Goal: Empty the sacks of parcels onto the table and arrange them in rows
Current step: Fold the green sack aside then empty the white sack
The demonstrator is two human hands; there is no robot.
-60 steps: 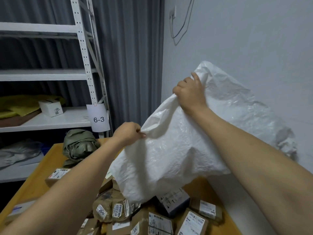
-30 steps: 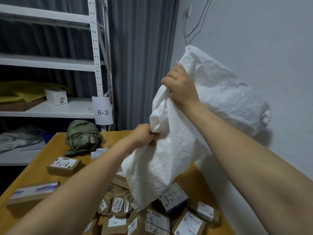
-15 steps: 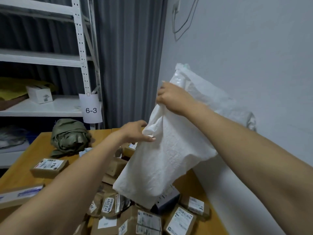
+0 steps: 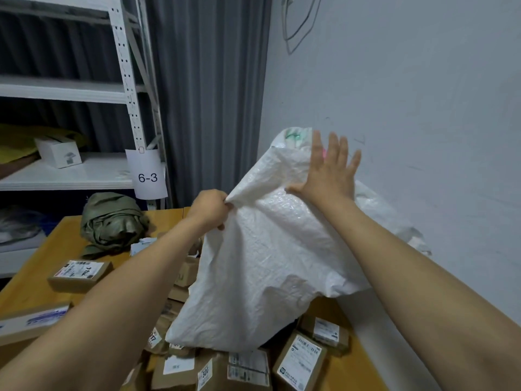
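- Head view: gripping a fold of the white woven plastic sack [image 4: 253,277] with the left hand [image 4: 210,208], fingers [image 4: 221,201] curled tight.
- Pressing the right hand [image 4: 328,176] flat against it, fingers spread straight.
- Dangling over brown cardboard parcels [image 4: 298,359] heaped on the yellow wooden table [image 4: 56,244].

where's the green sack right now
In the head view, the green sack lies crumpled at the far left of the table, just below the 6-3 label and left of the left hand.

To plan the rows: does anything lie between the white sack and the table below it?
Yes. A heap of parcels lies on the table right under the sack's lower end; whether they touch is unclear.
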